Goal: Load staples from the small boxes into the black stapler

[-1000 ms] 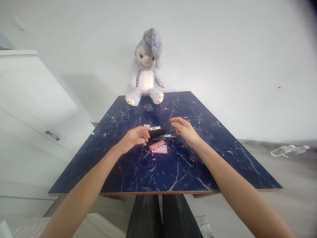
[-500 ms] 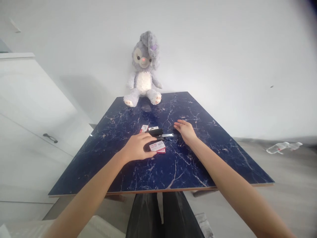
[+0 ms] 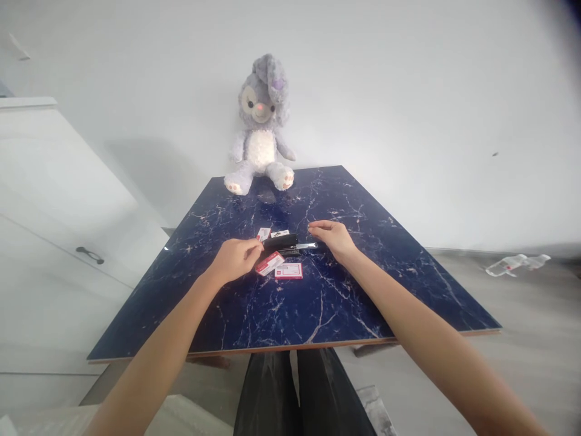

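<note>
A black stapler (image 3: 281, 242) lies on the dark blue marble table (image 3: 318, 303), its metal rail pulled out to the right. My left hand (image 3: 236, 257) is curled, its fingertips closed on the left end of a small red and white box (image 3: 270, 263), which sits tilted. A second, similar box (image 3: 289, 270) lies flat just right of it. My right hand (image 3: 333, 236) hovers at the rail's right end with fingers pinched together; what they hold, if anything, is too small to see. Two more small boxes (image 3: 263, 234) lie behind the stapler.
A grey plush rabbit (image 3: 261, 130) sits at the table's far edge against the white wall. A white cabinet with a dark handle (image 3: 89, 254) stands to the left. A crushed plastic bottle (image 3: 515, 263) lies on the floor at right. My dark trousers show below the near table edge.
My left hand has drawn back left off the boxes, so two boxes now show side by side. My right hand went from flat on the table to a pinch at the stapler's rail.
</note>
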A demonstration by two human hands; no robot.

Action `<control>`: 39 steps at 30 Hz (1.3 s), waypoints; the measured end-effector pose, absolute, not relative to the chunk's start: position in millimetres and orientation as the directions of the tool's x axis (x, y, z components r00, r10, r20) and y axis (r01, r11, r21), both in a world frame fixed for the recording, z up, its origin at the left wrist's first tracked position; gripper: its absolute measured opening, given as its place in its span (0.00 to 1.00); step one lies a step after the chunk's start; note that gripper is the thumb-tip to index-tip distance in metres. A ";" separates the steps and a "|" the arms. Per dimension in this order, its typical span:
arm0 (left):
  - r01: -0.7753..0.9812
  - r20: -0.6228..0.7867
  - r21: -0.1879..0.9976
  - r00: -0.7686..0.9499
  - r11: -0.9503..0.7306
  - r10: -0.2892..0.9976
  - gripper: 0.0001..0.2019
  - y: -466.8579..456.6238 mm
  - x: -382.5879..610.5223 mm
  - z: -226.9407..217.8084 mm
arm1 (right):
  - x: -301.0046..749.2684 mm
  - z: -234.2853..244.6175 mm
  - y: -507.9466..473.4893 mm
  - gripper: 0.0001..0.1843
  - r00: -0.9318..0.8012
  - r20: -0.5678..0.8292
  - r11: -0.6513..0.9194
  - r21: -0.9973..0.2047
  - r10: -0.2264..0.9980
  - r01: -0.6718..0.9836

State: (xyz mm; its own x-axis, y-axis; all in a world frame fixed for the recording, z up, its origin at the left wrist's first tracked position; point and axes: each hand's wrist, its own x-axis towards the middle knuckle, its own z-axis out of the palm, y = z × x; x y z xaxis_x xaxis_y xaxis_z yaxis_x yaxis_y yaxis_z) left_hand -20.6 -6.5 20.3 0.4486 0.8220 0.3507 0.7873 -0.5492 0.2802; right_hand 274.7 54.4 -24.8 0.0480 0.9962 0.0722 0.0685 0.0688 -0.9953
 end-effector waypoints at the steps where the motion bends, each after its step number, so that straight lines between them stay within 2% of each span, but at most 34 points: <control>1: 0.798 0.376 0.278 0.422 -0.535 0.825 0.14 -6.1 -20.1 19.9 | 274.1 -23.7 53.1 0.16 0.040 0.071 0.067 -0.994 0.997 0.082; 4: 0.782 0.455 0.293 0.392 -0.550 0.800 0.11 -5.9 -15.8 20.1 | 272.5 -19.4 49.4 0.15 0.055 0.064 0.056 -0.989 0.996 0.136; 6: 0.746 0.462 0.306 0.427 -0.591 0.778 0.14 -5.0 -12.8 19.9 | 273.0 -17.2 48.4 0.14 0.048 0.047 0.038 -0.984 0.998 0.172; 8: 0.726 0.435 0.337 0.445 -0.599 0.783 0.18 -2.7 -11.3 18.1 | 274.7 -16.0 48.2 0.14 0.010 0.029 0.026 -0.977 1.000 0.211; 11: 0.735 0.356 0.417 0.409 -0.535 0.840 0.19 2.2 -12.9 12.8 | 277.3 -14.4 48.2 0.14 -0.052 0.030 0.043 -0.963 0.998 0.266; 14: 0.736 0.312 0.462 0.388 -0.495 0.867 0.18 4.9 -15.5 9.2 | 277.9 -12.6 47.6 0.14 -0.084 0.043 0.063 -0.963 0.996 0.261; 22: 0.729 0.366 0.479 0.340 -0.489 0.866 0.16 0.9 -11.8 7.2 | 276.1 -11.0 46.9 0.07 -0.155 0.031 0.063 -0.975 0.987 0.212; 30: 0.736 0.457 0.514 0.199 -0.440 0.867 0.16 5.9 -16.4 -0.5 | 275.2 -3.4 42.9 0.10 -0.107 -0.006 0.034 -0.931 0.994 0.364; 39: 0.679 0.385 0.599 0.220 -0.425 0.896 0.15 8.7 -20.3 -3.3 | 273.2 -15.7 47.5 0.12 -0.081 0.046 0.074 -0.916 0.996 0.395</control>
State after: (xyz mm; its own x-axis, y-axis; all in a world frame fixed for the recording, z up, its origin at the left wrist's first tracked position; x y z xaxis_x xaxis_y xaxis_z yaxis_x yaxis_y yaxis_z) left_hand -20.3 8.7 -3.3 0.2205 0.8960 0.3854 0.6785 -0.4248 0.5993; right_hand 273.2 47.5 -15.7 -0.0807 0.9957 0.0457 0.3949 0.0740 -0.9157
